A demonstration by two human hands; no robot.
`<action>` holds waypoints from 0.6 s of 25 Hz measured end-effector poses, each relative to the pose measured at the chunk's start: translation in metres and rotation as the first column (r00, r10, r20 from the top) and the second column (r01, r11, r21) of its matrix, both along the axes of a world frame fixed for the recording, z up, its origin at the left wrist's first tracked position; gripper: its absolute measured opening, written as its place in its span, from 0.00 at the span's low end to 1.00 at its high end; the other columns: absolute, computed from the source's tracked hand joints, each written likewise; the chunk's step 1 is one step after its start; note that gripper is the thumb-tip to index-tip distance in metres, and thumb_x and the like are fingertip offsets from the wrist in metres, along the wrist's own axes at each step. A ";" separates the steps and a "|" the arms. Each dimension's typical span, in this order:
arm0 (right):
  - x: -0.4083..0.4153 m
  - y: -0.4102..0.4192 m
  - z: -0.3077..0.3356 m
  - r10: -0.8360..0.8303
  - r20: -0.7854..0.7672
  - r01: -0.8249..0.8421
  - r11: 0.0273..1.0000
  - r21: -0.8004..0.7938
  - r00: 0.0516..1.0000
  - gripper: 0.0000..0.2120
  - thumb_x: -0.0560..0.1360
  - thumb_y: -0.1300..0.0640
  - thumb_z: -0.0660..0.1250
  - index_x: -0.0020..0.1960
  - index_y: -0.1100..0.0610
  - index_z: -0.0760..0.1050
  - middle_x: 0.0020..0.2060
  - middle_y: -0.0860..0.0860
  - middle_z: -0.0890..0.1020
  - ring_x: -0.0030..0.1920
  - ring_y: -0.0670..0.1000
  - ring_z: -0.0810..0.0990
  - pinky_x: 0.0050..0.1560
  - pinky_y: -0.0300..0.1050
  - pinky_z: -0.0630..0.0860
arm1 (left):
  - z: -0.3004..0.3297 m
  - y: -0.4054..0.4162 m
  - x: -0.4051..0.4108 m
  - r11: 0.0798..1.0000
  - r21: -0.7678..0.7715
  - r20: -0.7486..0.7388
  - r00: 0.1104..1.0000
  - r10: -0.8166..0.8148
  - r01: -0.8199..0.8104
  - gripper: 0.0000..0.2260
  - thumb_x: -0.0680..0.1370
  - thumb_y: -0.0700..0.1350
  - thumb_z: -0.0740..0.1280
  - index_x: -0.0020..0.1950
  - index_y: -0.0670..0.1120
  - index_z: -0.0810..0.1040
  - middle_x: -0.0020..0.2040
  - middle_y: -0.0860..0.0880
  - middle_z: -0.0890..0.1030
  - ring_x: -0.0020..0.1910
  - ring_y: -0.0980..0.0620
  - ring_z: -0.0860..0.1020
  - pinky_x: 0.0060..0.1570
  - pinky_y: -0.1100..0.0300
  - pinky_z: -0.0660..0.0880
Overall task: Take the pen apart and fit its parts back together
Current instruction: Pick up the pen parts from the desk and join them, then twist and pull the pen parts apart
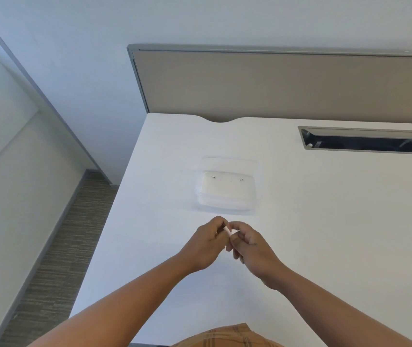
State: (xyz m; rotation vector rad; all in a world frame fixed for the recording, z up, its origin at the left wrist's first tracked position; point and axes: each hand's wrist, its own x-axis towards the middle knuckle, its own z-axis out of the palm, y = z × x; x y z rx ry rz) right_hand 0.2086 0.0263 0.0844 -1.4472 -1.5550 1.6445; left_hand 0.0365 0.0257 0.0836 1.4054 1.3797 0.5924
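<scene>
**deskguy:** Two bare hands, both up off the white desk worktop (325, 221) and meeting in the middle, a bit nearer the front edge than the back. Left hand (206, 242) and right hand (246, 246) are touching at the fingertips, and between them there's a small white cylindrical pen part (227, 231), tilted, upper end toward the left hand.

**penfixer:** So who's actually gripping it?

**deskguy:** Both, as far as I can see. Left fingers are curled in tight, with thumb and forefinger pinched on the upper end. Right fingers are curled too, with thumb and forefinger closed on the lower end. Only a short stub of white shows between them, so I can't tell if it's the whole pen or one piece, and the rest is hidden inside the hands.

**penfixer:** Anything else on the desk?

**deskguy:** Just past the hands, toward the back edge, sits a clear shallow rectangular plastic tray (228, 186) with a few tiny dark bits in it near its far wall, too small to make out. Over by the back right corner there's a grey metal cable hatch (365, 141) set into the worktop, lid propped open. A beige fabric partition with a grey frame (275, 83) runs along the back edge. Grey striped carpet (57, 259) shows off the left edge, and a scrap of orange plaid cloth (227, 336) at the front edge.
</scene>
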 end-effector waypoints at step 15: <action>0.009 0.007 0.002 -0.293 0.050 0.285 0.951 0.121 0.955 0.21 0.76 0.35 0.58 0.37 0.50 0.75 0.30 0.43 0.78 0.32 0.46 0.73 0.37 0.44 0.71 | 0.003 0.005 0.015 0.946 0.307 -0.164 0.985 -0.056 0.105 0.10 0.84 0.45 0.59 0.54 0.54 0.80 0.42 0.53 0.79 0.45 0.55 0.77 0.48 0.57 0.77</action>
